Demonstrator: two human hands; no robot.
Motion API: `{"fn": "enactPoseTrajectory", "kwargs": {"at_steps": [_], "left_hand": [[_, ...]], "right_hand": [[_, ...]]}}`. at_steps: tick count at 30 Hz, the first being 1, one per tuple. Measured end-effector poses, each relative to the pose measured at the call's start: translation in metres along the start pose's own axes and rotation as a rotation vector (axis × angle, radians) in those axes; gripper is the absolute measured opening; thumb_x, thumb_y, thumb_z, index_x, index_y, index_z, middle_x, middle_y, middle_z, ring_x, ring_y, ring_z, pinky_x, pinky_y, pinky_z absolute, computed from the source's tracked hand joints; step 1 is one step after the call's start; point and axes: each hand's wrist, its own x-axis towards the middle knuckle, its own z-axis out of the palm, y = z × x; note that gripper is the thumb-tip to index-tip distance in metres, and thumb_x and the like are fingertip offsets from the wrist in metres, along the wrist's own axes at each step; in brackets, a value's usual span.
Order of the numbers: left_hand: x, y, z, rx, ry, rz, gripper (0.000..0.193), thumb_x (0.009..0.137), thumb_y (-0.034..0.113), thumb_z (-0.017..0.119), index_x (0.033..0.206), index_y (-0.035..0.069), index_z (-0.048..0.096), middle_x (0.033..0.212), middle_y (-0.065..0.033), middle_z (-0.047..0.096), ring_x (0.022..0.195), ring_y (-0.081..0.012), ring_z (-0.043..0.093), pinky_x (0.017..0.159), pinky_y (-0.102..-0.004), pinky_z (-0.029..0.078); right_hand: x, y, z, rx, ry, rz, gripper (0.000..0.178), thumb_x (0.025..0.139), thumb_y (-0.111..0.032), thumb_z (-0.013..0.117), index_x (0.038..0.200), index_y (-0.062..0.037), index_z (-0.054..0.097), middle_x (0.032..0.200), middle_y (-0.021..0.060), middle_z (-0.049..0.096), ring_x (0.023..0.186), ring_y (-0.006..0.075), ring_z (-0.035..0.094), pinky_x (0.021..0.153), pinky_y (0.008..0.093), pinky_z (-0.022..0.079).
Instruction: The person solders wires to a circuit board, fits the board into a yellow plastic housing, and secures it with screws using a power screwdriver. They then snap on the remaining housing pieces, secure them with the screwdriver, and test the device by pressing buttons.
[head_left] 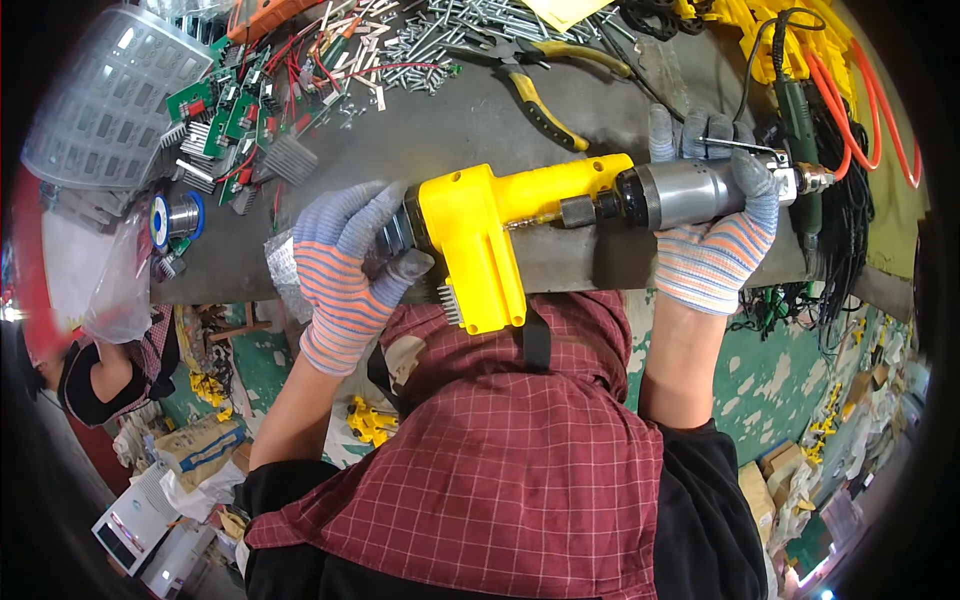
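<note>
My left hand (350, 265), in a striped knit glove, is closed round the dark end of a yellow power-tool housing (465, 230). The housing lies sideways over the bench's near edge, its handle reaching right. In my gloved right hand (715, 215) is a grey pneumatic screwdriver (690, 192), fingers along its lever and thumb round the body. Its chuck and bit point left, with the bit tip at the housing near the base of the handle. Whether the tip sits on a screw is too small to tell. A red air hose (835, 110) runs from the driver's rear fitting.
Yellow-handled pliers (540, 100) and loose screws (440, 45) lie beyond the housing. Green circuit boards (235, 120), a solder spool (178, 218) and a clear parts tray (115, 100) are at left. Black cables (850, 210) hang at right. Another person's arm (112, 375) shows at far left.
</note>
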Motion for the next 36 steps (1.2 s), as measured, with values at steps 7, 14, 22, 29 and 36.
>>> {"fn": "enactPoseTrajectory", "kwargs": {"at_steps": [7, 14, 22, 29, 36], "left_hand": [[-0.002, -0.001, -0.002, 0.026, -0.013, -0.015, 0.061, 0.081, 0.051, 0.074, 0.124, 0.009, 0.067, 0.115, -0.0119, 0.062, 0.106, -0.0328, 0.057, 0.093, -0.0449, 0.043], [-0.003, -0.001, 0.000, 0.018, 0.003, 0.000, 0.060, 0.082, 0.050, 0.073, 0.125, 0.009, 0.066, 0.115, -0.0114, 0.062, 0.106, -0.0329, 0.056, 0.093, -0.0447, 0.042], [-0.001, 0.001, 0.000, 0.060, 0.011, 0.029, 0.058, 0.083, 0.049, 0.072, 0.124, 0.009, 0.066, 0.116, -0.0121, 0.061, 0.106, -0.0327, 0.057, 0.092, -0.0449, 0.043], [0.000, 0.003, 0.002, 0.077, 0.066, 0.066, 0.058, 0.084, 0.050, 0.071, 0.124, 0.008, 0.065, 0.112, -0.0123, 0.062, 0.103, -0.0334, 0.058, 0.091, -0.0456, 0.043], [-0.001, 0.003, -0.003, 0.053, 0.038, 0.072, 0.063, 0.079, 0.044, 0.075, 0.129, 0.008, 0.060, 0.116, -0.0137, 0.062, 0.106, -0.0358, 0.057, 0.091, -0.0482, 0.044]], "right_hand": [[0.004, -0.003, -0.005, -0.024, -0.004, 0.012, 0.026, 0.077, -0.010, 0.067, 0.102, -0.0062, 0.063, 0.104, 0.0124, 0.068, 0.104, 0.0312, 0.066, 0.105, 0.0650, 0.047], [0.006, -0.001, -0.010, 0.073, -0.067, 0.042, 0.023, 0.076, -0.008, 0.067, 0.098, -0.0018, 0.062, 0.096, 0.0147, 0.068, 0.100, 0.0354, 0.066, 0.107, 0.0660, 0.044], [0.001, 0.003, -0.004, -0.026, -0.078, 0.044, 0.017, 0.076, -0.007, 0.069, 0.092, -0.0062, 0.063, 0.088, 0.0092, 0.068, 0.085, 0.0282, 0.067, 0.093, 0.0607, 0.055], [-0.002, 0.006, 0.003, -0.063, -0.098, 0.010, 0.018, 0.074, -0.007, 0.070, 0.091, -0.0068, 0.062, 0.086, 0.0083, 0.067, 0.083, 0.0280, 0.067, 0.094, 0.0616, 0.054], [-0.011, 0.003, 0.023, -0.134, 0.069, -0.006, 0.036, 0.076, -0.008, 0.066, 0.110, -0.0013, 0.061, 0.095, 0.0106, 0.065, 0.090, 0.0314, 0.065, 0.103, 0.0667, 0.046]]}}
